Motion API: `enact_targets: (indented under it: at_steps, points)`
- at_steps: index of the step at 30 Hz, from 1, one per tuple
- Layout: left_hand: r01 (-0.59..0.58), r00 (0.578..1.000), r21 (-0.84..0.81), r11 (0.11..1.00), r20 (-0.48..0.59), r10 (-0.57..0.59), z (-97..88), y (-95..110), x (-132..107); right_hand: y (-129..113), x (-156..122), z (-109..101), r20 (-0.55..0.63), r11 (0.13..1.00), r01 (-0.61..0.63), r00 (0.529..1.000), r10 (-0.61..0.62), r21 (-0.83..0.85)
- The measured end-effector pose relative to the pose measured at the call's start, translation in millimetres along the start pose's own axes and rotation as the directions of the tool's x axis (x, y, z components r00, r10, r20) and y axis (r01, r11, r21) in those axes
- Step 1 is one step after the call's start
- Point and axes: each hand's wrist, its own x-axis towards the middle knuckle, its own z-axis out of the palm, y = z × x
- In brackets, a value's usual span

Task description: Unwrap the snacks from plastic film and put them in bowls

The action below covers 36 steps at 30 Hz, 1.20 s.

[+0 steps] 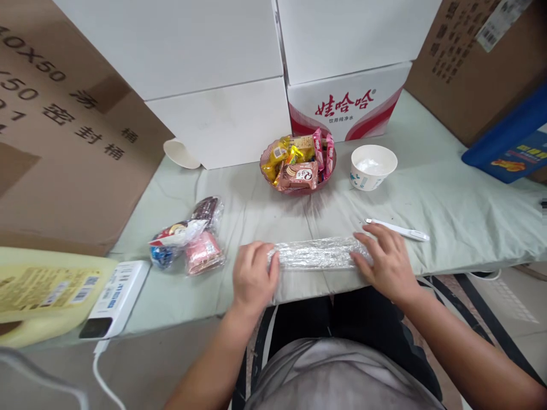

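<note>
A roll of clear plastic film (314, 254) lies crosswise on the covered table in front of me. Around its left end, the fingers and thumb of my left hand (255, 273) are closed. My right hand (387, 259) grips the other end, thumb on the near side and fingers on the far side. Just beyond that hand rests a slim white utility knife (399, 229). Behind the roll stands a pink glass bowl (265, 165) filled with wrapped snacks (299, 162). To its right is a white paper bowl (370, 179) with crumpled clear plastic inside.
Several wrapped snacks in clear plastic (188, 239) lie left of the roll. A white power bank (115, 299) with a cable sits by a yellow jug (51, 296). White cartons (222, 125) line the back, brown cardboard boxes (64, 125) flank the table, and a blue package (510, 148) stands right.
</note>
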Motion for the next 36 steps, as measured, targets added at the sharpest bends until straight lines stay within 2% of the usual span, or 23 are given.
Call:
enact_targets:
  at_steps: [2,4,7,10,12,15,17,19,23,25,27,29,32,33,36]
  points:
    - [-0.102,0.98,-0.073,0.992,0.165,0.113,4.2,16,-5,-5,-3,4,0.104,0.988,0.148,0.983,-0.15,0.033]
    - [-0.161,0.923,-0.086,0.983,0.34,0.181,12.1,26,-12,-6,-8,10,0.226,0.969,0.241,0.942,-0.248,0.056]
    - [-0.189,0.871,-0.053,0.981,0.453,0.192,22.3,27,-20,4,-22,13,0.295,0.965,0.259,0.919,-0.262,0.05]
    - [-0.214,0.866,-0.056,0.975,0.451,0.216,22.6,24,-21,20,-41,5,0.256,0.966,0.257,0.932,-0.256,0.031]
    - [-0.204,0.89,-0.044,0.978,0.407,0.204,18.5,27,-22,26,-56,-3,0.2,0.97,0.238,0.95,-0.242,0.042]
    - [-0.154,0.936,-0.048,0.987,0.314,0.161,12.8,45,-27,25,-75,-14,0.067,0.979,0.17,0.982,-0.178,0.108]
    - [-0.182,0.928,-0.136,0.974,0.305,0.216,12.2,61,-33,18,-80,-21,-0.02,0.972,0.15,0.989,-0.148,0.179]
    - [-0.253,0.887,-0.258,0.932,0.322,0.33,13.7,73,-38,11,-78,-30,-0.071,0.949,0.169,0.985,-0.155,0.265]
    - [-0.332,0.816,-0.407,0.851,0.329,0.476,17.1,78,-40,3,-56,-53,-0.09,0.845,0.174,0.985,-0.149,0.505]
    - [-0.334,0.789,-0.467,0.819,0.337,0.514,17.6,73,-39,1,-39,-59,-0.039,0.762,0.104,0.994,-0.104,0.639]
    - [-0.309,0.785,-0.527,0.792,0.329,0.525,17.9,68,-39,-2,-19,-56,0.062,0.687,-0.01,0.997,-0.051,0.726]
    - [-0.252,0.819,-0.576,0.778,0.301,0.488,18.5,65,-40,-6,5,-42,0.166,0.628,-0.137,0.986,0.014,0.766]
    - [-0.146,0.87,-0.64,0.754,0.279,0.406,18.5,63,-40,-13,43,-9,0.265,0.575,-0.278,0.958,0.107,0.77]
    - [-0.113,0.871,-0.661,0.742,0.293,0.394,17.8,63,-39,-16,55,3,0.274,0.597,-0.297,0.953,0.132,0.745]
    - [-0.041,0.855,-0.69,0.722,0.35,0.383,14.5,62,-35,-23,80,32,0.276,0.741,-0.297,0.948,0.156,0.602]
